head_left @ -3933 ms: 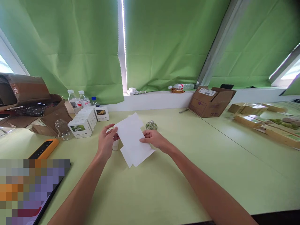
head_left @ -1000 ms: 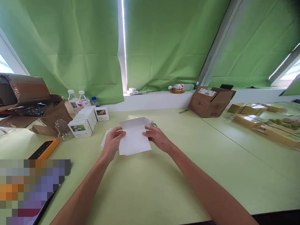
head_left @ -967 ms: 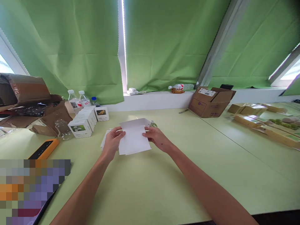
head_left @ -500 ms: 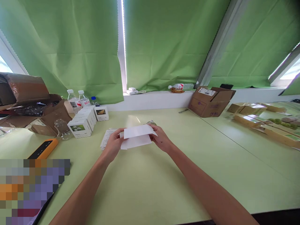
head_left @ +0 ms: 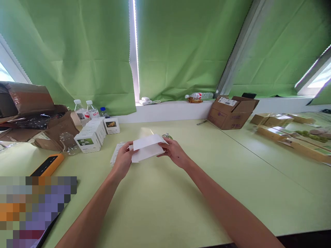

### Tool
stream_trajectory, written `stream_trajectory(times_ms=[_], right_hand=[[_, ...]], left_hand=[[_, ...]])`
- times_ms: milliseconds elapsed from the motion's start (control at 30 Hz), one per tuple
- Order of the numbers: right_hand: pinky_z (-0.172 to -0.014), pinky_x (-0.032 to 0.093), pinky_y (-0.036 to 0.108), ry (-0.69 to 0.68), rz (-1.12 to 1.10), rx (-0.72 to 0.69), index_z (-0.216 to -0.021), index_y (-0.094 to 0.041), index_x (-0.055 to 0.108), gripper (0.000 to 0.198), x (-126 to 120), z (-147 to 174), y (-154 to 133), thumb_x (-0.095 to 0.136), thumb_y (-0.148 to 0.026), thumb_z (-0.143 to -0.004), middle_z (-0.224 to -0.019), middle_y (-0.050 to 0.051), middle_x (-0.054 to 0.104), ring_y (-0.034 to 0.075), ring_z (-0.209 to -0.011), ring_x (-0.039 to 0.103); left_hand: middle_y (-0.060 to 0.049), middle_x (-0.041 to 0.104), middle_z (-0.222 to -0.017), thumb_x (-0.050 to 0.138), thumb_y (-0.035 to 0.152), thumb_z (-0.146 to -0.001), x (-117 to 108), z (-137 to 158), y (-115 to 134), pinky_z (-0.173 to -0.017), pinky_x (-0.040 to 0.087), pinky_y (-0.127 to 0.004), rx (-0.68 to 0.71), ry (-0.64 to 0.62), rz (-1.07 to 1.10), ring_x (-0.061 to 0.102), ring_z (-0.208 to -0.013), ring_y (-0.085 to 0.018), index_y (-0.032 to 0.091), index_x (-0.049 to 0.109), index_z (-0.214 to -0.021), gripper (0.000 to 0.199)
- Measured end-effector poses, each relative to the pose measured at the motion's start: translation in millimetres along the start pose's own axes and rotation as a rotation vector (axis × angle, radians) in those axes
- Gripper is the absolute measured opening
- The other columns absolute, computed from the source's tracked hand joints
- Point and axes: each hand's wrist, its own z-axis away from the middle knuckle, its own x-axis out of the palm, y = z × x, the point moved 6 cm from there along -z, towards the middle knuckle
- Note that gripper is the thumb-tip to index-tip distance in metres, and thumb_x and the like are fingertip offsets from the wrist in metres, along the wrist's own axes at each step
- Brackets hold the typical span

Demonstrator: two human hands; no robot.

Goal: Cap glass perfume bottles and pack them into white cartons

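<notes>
A small white carton [head_left: 148,151] with an open flap is held in the air between both hands, over the table. My left hand [head_left: 123,159] is closed on its left end, thumb toward the top. At the right end, the fingers of my right hand [head_left: 176,153] grip the carton's edge and flap. Just beyond the right hand stands a small shiny object [head_left: 167,135], mostly hidden. A flat printed white carton or stack of them [head_left: 116,154] lies on the table behind the left hand.
Several finished white boxes with pictures [head_left: 89,141] stand at the left, beside clear bottles [head_left: 82,112] and an orange-and-black case [head_left: 49,165]. A torn cardboard box [head_left: 59,127] sits far left. Another cardboard box [head_left: 223,113] and a pen [head_left: 201,122] are at the back right.
The carton has shifted slightly left and its right end has tilted up. My right hand has moved left with it, and its fingers now reach further under the right end.
</notes>
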Motion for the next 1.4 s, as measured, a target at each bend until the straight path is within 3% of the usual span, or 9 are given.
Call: stream_trajectory(times_ms=[100, 233, 400, 600, 867, 1000, 1133, 1267, 1400], right_hand=[[-0.069, 0.053, 0.035, -0.056, 0.015, 0.045, -0.085, -0.017, 0.068, 0.021, 3.5, 1.0, 2.5, 0.071, -0.034, -0.073, -0.082, 0.006, 0.066, 0.018, -0.066, 0.063], [-0.067, 0.052, 0.032, -0.050, 0.026, 0.061, -0.080, -0.015, 0.068, 0.021, 1.4, -0.1, 6.7, 0.071, -0.035, -0.074, -0.077, 0.009, 0.069, 0.017, -0.065, 0.063], [-0.067, 0.052, 0.032, -0.006, -0.032, 0.057, -0.086, -0.017, 0.070, 0.020, -5.6, -3.9, 10.8, 0.070, -0.033, -0.074, -0.077, 0.009, 0.070, 0.017, -0.063, 0.063], [-0.068, 0.052, 0.033, -0.015, -0.027, 0.074, -0.084, -0.017, 0.069, 0.019, -7.1, -4.4, 12.5, 0.072, -0.033, -0.072, -0.077, 0.008, 0.068, 0.018, -0.065, 0.063], [-0.069, 0.052, 0.032, -0.077, 0.011, 0.072, -0.088, -0.018, 0.069, 0.018, 0.9, -1.4, 13.1, 0.068, -0.032, -0.076, -0.082, 0.007, 0.069, 0.017, -0.067, 0.063], [-0.068, 0.054, 0.031, -0.049, -0.010, 0.072, -0.090, -0.016, 0.066, 0.024, -0.2, -2.4, 10.1, 0.065, -0.038, -0.080, -0.083, 0.010, 0.071, 0.017, -0.066, 0.065], [-0.072, 0.056, 0.034, -0.067, -0.045, 0.078, -0.107, -0.016, 0.062, 0.042, 4.1, 1.4, 1.9, 0.054, -0.051, -0.086, -0.094, 0.014, 0.073, 0.019, -0.073, 0.068], [-0.077, 0.056, 0.035, -0.130, 0.029, 0.074, -0.115, -0.017, 0.060, 0.044, 13.1, 6.0, -1.5, 0.060, -0.048, -0.083, -0.100, 0.013, 0.072, 0.021, -0.078, 0.069], [-0.079, 0.056, 0.034, -0.093, 0.033, 0.042, -0.112, -0.018, 0.064, 0.041, 13.9, 4.6, 1.3, 0.059, -0.048, -0.085, -0.101, 0.012, 0.071, 0.019, -0.079, 0.068]], left_hand=[[-0.002, 0.068, -0.092, 0.073, 0.033, -0.064, -3.1, -2.1, 1.7, -0.050, 0.040, -0.018, -0.002, 0.031, 0.079, 0.061, -0.069, -0.012, 0.022, 0.066, -0.101, 0.039], [-0.004, 0.069, -0.096, 0.068, 0.035, -0.072, 6.7, 2.4, 11.4, -0.056, 0.049, -0.022, -0.008, -0.074, 0.259, 0.064, -0.077, -0.016, 0.019, 0.067, -0.095, 0.028], [-0.006, 0.068, -0.104, 0.062, 0.033, -0.078, 20.3, 11.6, 22.5, -0.079, 0.055, -0.043, -0.039, -0.213, 0.425, 0.063, -0.093, -0.023, 0.019, 0.067, -0.093, 0.021], [-0.009, 0.068, -0.101, 0.067, 0.035, -0.075, 26.0, 12.7, 20.7, -0.075, 0.056, -0.038, -0.003, -0.258, 0.279, 0.065, -0.082, -0.021, 0.017, 0.067, -0.101, 0.032], [-0.011, 0.066, -0.109, 0.070, 0.034, -0.072, 24.3, 10.0, 9.1, -0.075, 0.055, -0.036, 0.041, -0.213, 0.116, 0.065, -0.090, -0.024, 0.019, 0.060, -0.117, 0.048], [-0.008, 0.064, -0.115, 0.070, 0.033, -0.073, 17.9, 5.6, 8.9, -0.079, 0.056, -0.038, 0.079, -0.143, 0.142, 0.065, -0.091, -0.021, 0.024, 0.056, -0.121, 0.050], [-0.005, 0.061, -0.121, 0.067, 0.034, -0.077, 7.2, 1.6, 13.4, -0.082, 0.056, -0.041, 0.138, -0.038, 0.234, 0.064, -0.092, -0.018, 0.028, 0.053, -0.123, 0.048], [-0.007, 0.058, -0.125, 0.064, 0.038, -0.080, 10.0, 2.9, 16.0, -0.086, 0.055, -0.044, 0.149, -0.080, 0.256, 0.064, -0.099, -0.021, 0.025, 0.053, -0.121, 0.044], [-0.008, 0.059, -0.125, 0.066, 0.035, -0.079, 18.4, 7.8, 15.1, -0.088, 0.053, -0.050, 0.127, -0.138, 0.226, 0.062, -0.107, -0.028, 0.029, 0.049, -0.128, 0.053]])
